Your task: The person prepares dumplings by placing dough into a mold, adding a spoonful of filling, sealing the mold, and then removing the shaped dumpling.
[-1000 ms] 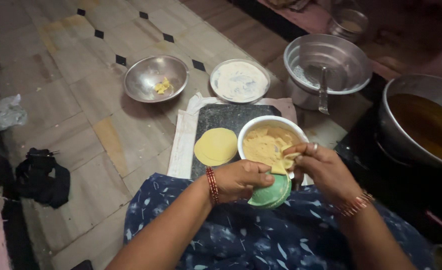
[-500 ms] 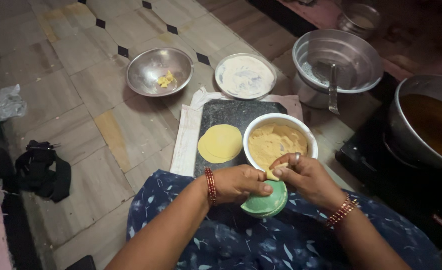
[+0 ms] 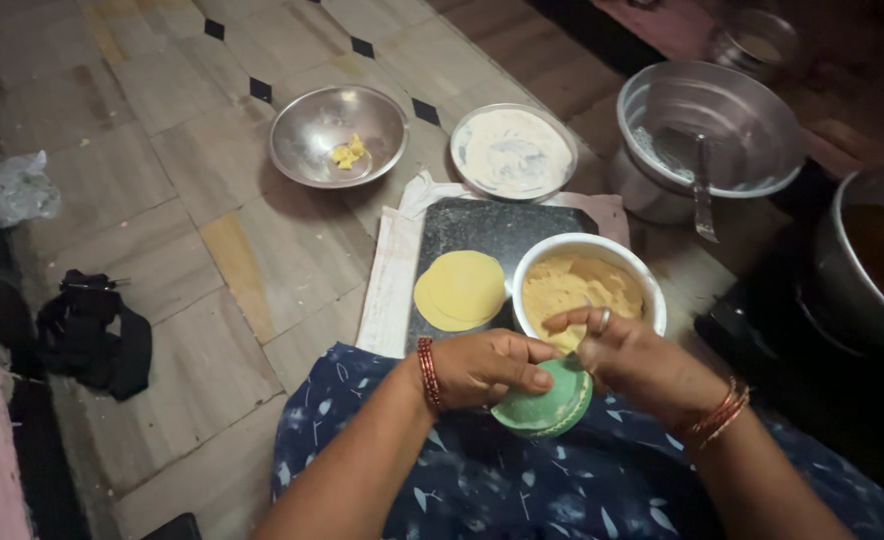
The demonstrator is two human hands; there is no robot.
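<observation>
My left hand (image 3: 490,368) grips a round green mould (image 3: 547,408) held over my lap. My right hand (image 3: 630,358) presses its fingertips onto a bit of yellow dough at the mould's top edge. Just beyond both hands stands a white bowl (image 3: 587,251) full of tan filling. To its left a flat yellow dough disc (image 3: 459,290) lies on a dark stone board (image 3: 502,226). The mould's inside is hidden by my fingers.
A steel bowl (image 3: 337,135) with a yellow lump and a steel plate of white flour (image 3: 513,152) sit on the tiled floor. A large pot with a ladle (image 3: 707,130) and a pan of brown liquid (image 3: 877,260) stand right. A black cloth (image 3: 92,330) lies left.
My right hand has come down from the bowl of filling to the mould, and both hands have closed in around the mould. The camera has shifted slightly.
</observation>
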